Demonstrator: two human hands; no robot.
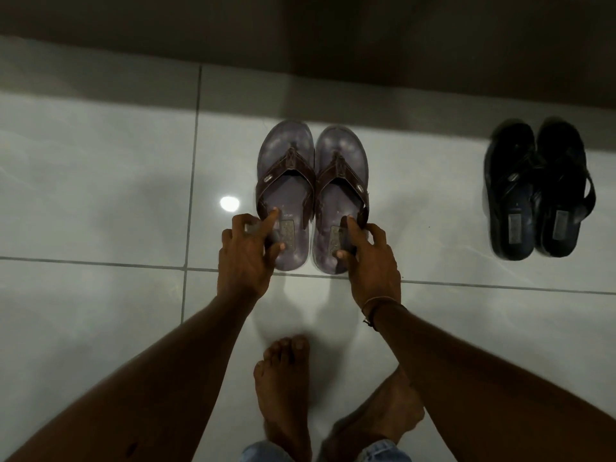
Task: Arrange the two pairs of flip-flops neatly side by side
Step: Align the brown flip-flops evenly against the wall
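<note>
White tile floor [100, 201], dark wall [300, 25] at far edge. Bare feet [283, 395] near bottom centre. Brown flip-flop pair [311, 195] at centre, side by side, touching, toes pointing far. Black flip-flop pair [536, 191] far right, well apart from brown pair, its two overlapping. Left hand [245, 258] fingers curled, gripping heel of left brown flip-flop. Right hand [370, 258] fingers gripping heel of right brown one. Thread band [380, 303] on right wrist.

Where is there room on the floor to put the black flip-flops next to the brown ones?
Bare tile lies between the brown pair and the black pair; more lies left of the brown pair. It is crowded at the brown heels, where the left hand and right hand sit.
</note>
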